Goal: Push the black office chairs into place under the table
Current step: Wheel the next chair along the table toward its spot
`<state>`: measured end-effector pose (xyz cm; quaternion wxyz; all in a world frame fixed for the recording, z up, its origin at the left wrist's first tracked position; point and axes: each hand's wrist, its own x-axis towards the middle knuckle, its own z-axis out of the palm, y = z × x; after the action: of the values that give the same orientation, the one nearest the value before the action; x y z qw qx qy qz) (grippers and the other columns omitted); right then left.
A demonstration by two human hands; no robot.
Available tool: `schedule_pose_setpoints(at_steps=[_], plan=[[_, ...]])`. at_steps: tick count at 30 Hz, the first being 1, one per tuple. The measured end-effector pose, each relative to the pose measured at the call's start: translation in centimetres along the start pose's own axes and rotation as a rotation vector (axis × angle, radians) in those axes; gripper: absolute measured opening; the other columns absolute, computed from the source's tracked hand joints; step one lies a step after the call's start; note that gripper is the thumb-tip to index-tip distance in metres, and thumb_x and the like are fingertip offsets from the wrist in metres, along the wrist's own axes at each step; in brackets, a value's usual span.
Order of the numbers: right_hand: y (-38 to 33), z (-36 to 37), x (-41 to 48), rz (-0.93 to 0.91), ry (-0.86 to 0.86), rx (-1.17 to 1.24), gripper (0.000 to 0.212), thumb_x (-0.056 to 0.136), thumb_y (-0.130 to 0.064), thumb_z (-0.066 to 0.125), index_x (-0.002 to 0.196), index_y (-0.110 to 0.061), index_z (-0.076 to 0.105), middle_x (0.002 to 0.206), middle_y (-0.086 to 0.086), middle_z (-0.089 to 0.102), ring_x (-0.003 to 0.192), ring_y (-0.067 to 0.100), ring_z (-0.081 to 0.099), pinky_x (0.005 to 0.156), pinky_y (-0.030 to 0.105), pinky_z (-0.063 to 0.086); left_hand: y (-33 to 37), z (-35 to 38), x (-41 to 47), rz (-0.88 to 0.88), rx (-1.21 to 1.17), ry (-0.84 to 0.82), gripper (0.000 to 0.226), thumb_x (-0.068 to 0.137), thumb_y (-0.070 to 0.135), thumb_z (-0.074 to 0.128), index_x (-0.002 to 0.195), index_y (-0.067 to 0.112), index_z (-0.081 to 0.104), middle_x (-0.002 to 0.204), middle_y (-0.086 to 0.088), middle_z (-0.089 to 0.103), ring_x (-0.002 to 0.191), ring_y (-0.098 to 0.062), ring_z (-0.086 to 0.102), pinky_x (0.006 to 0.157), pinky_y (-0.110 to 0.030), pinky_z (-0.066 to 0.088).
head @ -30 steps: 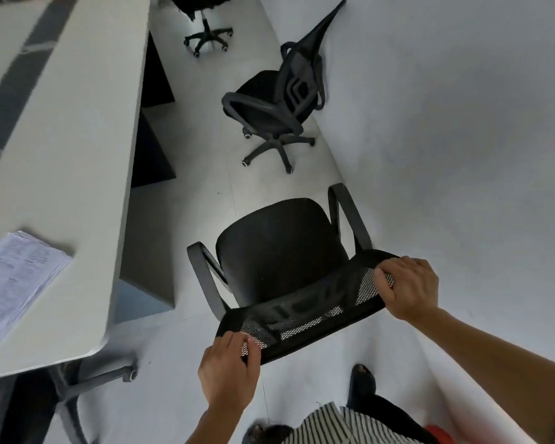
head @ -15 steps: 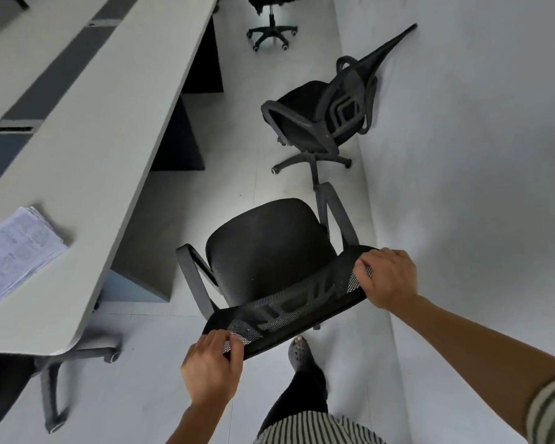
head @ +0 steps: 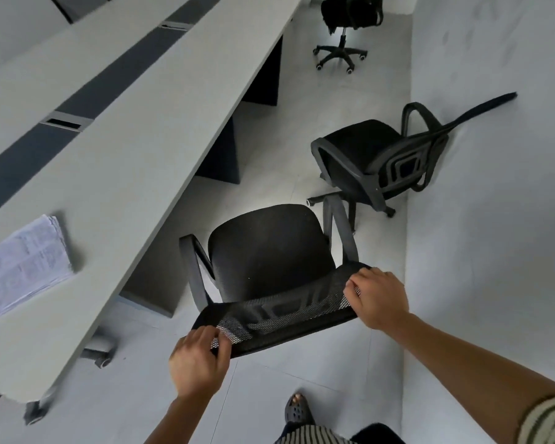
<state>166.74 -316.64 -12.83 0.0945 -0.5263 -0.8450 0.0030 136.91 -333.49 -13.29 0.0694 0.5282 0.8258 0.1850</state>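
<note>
A black office chair (head: 269,251) with a mesh back stands in the aisle right in front of me, its seat facing away. My left hand (head: 197,360) grips the left end of the backrest's top edge. My right hand (head: 377,299) grips the right end. The long white table (head: 119,161) runs along the left, its edge just left of the chair's armrest. A second black chair (head: 378,158) stands farther on with its back against the right wall. A third black chair (head: 346,20) is at the far end.
A stack of printed papers (head: 20,267) lies on the table's near end. Chair casters (head: 98,355) show under the table at lower left. Dark table supports (head: 221,155) stand beneath the top. A white wall (head: 494,219) bounds the narrow aisle on the right. My sandalled foot (head: 297,408) is behind the chair.
The view has swung so the table and far chairs shifted right. The held chair has turned slightly toward the table, both hands still on its backrest. My foot has stepped forward.
</note>
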Motion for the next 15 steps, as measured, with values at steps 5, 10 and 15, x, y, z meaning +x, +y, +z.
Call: schedule_pose_setpoints(at_steps=[5,10,15], plan=[[2.9,0.8,7.7,-0.104,0.015,0.028,0.040,0.086,-0.032,0.039,0.063,-0.012,0.064,0.059,0.002,0.060,0.055,0.022,0.054,0.051,0.029,0.040,2.9,1.5,3.7,-0.062,-0.028,0.040,0.029,0.081,0.033,0.043,0.062,0.017,0.059,0.057,0.002,0.059,0.052,-0.024,0.053,0.048,-0.027,0.037],[6.7,2.7,17.7,-0.204,-0.021,0.056,0.040,0.087,-0.036,0.039,0.067,-0.013,0.065,0.065,0.002,0.064,0.061,0.024,0.057,0.056,0.034,0.046,6.7,3.9,7.6,-0.140,-0.035,0.086,0.027,0.083,0.029,0.045,0.062,0.016,0.053,0.058,0.001,0.056,0.053,-0.024,0.052,0.052,-0.030,0.040],[8.7,4.6,28.7,-0.326,-0.014,0.108,0.037,0.086,-0.035,0.040,0.065,-0.014,0.063,0.066,0.001,0.064,0.066,0.027,0.060,0.058,0.036,0.048,11.0,6.2,12.9,-0.279,-0.030,0.183,0.026,0.084,0.028,0.044,0.063,0.015,0.053,0.058,0.001,0.056,0.054,-0.024,0.052,0.054,-0.031,0.041]])
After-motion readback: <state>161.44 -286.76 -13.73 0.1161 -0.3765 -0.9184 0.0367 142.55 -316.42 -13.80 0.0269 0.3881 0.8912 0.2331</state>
